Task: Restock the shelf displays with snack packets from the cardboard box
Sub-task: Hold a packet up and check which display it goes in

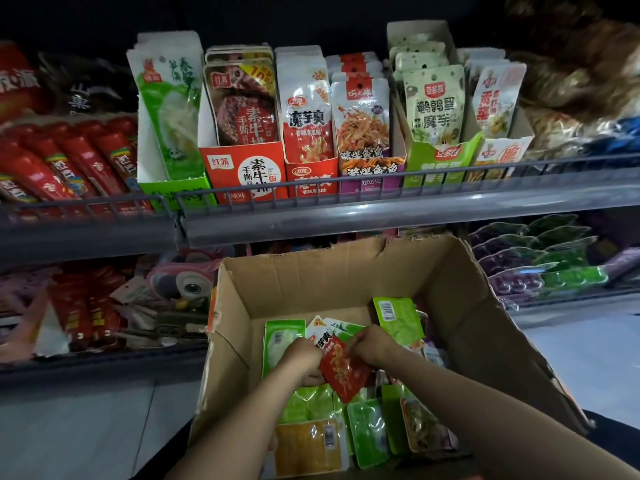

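Snack packets [311,407] fill the open cardboard box [450,289] at lower centre. Both hands reach in: the left hand [304,358] and right hand [372,344] pinch one red packet [344,374] between them. Upper centre, shelf display cartons [242,168] stand behind a wire rail [346,188].

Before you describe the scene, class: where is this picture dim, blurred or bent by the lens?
Head view: upper background nearly black; the display packs mid-shelf are lit and sharp; packets at the left and right edges smear; the shelf rail bows from wide-angle distortion; both hands inside the cardboard box stay readable.
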Motion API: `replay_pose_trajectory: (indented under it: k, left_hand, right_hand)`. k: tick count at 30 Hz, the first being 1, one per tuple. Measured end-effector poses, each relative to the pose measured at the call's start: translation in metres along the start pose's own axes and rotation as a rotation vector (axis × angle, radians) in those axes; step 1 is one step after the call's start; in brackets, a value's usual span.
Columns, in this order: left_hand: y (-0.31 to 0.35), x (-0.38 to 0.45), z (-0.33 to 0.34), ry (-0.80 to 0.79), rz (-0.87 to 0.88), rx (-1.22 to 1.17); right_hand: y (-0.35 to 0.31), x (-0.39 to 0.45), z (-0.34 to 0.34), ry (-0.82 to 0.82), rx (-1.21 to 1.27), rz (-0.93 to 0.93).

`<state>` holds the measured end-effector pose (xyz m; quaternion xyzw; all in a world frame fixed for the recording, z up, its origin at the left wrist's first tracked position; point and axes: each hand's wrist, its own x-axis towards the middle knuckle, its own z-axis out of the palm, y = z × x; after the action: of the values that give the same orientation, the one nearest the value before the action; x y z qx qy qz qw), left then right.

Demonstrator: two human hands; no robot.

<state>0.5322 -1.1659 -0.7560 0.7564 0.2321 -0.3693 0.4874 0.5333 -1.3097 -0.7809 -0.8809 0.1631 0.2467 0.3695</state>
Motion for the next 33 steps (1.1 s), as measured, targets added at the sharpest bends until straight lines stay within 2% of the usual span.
replay_pose_trajectory:
  k: [4, 9, 12, 18, 25, 33]
  left_hand:
    - [0.005, -0.001, 0.000, 0.080, 0.042, -0.145]
    - [0.016, -0.016, -0.002, 0.168, 0.153, -0.302]
    - [0.028, -0.037, -0.010, 0.136, 0.211, -0.454]
    - [0.062, -0.096, -0.030, -0.009, 0.379, -0.657]
    - [0.100, -0.142, -0.060, 0.035, 0.587, -0.561]
    - [0.158, -0.164, -0.091, 0.129, 0.765, -0.531]
  right_hand:
    - [-0.007, -0.008, -0.015, -0.021, 0.177, 0.047]
    - [-0.012, -0.030, -0.044, 0.044, 0.366, 0.027]
    - [-0.018, -0.051, -0.061, -0.014, 0.554, -0.005]
    - [-0.040, -0.095, -0.095, -0.017, 0.632, -0.189]
    - [-0.092, -0.130, -0.136, 0.118, 0.634, -0.369]
    - [-0.160, -0.140, -0.178, 0.127, 0.714, -0.492]
